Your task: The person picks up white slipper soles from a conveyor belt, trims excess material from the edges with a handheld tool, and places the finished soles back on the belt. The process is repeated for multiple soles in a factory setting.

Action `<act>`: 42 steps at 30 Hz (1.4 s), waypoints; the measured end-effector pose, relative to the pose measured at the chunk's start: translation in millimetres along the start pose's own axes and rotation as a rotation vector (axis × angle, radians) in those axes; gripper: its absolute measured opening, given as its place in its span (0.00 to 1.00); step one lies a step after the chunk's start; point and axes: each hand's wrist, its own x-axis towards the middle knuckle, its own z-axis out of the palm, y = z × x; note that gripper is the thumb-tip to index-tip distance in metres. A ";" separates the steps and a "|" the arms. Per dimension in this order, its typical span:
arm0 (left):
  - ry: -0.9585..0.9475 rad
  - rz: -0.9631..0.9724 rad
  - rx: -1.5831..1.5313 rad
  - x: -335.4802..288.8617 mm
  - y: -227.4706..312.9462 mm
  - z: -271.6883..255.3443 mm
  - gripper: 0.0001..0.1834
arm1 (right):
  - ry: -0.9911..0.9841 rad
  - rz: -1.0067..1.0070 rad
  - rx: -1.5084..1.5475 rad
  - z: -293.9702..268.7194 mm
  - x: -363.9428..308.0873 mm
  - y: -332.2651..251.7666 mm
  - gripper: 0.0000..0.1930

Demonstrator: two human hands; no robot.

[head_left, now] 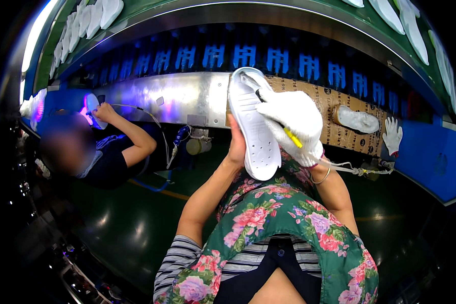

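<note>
My bare left hand [236, 143] grips a white shoe sole [258, 133] by its left edge, with the fingers hidden behind it. The sole is tilted, its inner side with grooves and small holes facing up, over my lap and the bench edge. My right hand [295, 119], in a white knit glove, is closed round a slim applicator with a yellow sleeve [292, 138] and a thin tube trailing right. The applicator's dark front points at the sole's upper end, where its tip meets the raised rim; exact contact cannot be made out.
Brown printed cardboard [327, 96] covers the bench, bearing a long brown-edged piece with a white surface [358, 120]. A spare white glove [391, 136] lies right of it. At left, a co-worker's hand [105, 112] holds another sole. Blue fixtures [244, 55] line the back; white soles [88, 20] lie above.
</note>
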 end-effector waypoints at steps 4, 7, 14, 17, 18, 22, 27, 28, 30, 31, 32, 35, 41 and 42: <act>0.027 -0.020 0.104 5.8 -8.7 -10.0 0.53 | -0.065 -0.023 -0.005 -3.6 -15.4 -15.5 0.17; 0.008 0.012 0.110 11.1 2.0 -6.5 0.52 | -0.082 0.106 0.279 -14.0 -14.8 -8.3 0.16; 0.060 0.018 0.105 23.4 8.4 -11.7 0.54 | -0.069 0.022 0.016 1.4 -18.8 -9.1 0.18; -0.058 0.078 0.036 22.4 13.5 -25.9 0.53 | -0.114 -0.007 0.262 -10.2 -15.7 -11.2 0.16; 0.062 0.105 0.063 21.9 12.4 -20.2 0.53 | -0.102 0.068 0.313 -8.8 -21.1 -4.2 0.13; 0.273 0.203 0.136 33.6 19.5 2.9 0.57 | -0.072 0.036 0.198 -2.9 -22.5 2.0 0.15; -0.285 0.118 -0.404 38.6 25.2 -17.6 0.64 | -0.162 -0.022 0.385 -11.8 -15.4 -11.9 0.14; -0.214 0.135 -0.350 38.5 26.5 -22.1 0.65 | -0.162 0.031 0.358 -12.3 -16.2 -8.5 0.13; 0.252 0.161 0.145 39.5 33.4 3.1 0.70 | -0.092 0.122 0.276 -9.9 -21.1 -3.0 0.13; 0.064 0.122 0.001 42.1 33.1 -3.1 0.70 | -0.145 0.111 0.283 -2.8 -25.5 -3.6 0.13; -0.121 0.085 -0.144 45.7 35.2 -12.4 0.71 | -0.200 0.097 0.294 4.8 -27.7 -6.5 0.13; -0.304 0.014 -0.310 45.2 36.8 -28.1 0.74 | -0.221 0.035 0.358 2.1 -26.8 -16.4 0.13; -0.281 0.085 -0.241 54.8 51.9 -31.9 0.68 | -0.226 -0.076 0.207 13.0 -36.2 -5.5 0.20; -0.292 0.079 -0.274 55.9 52.7 -32.6 0.67 | -0.198 -0.121 0.222 10.6 -33.4 -10.4 0.22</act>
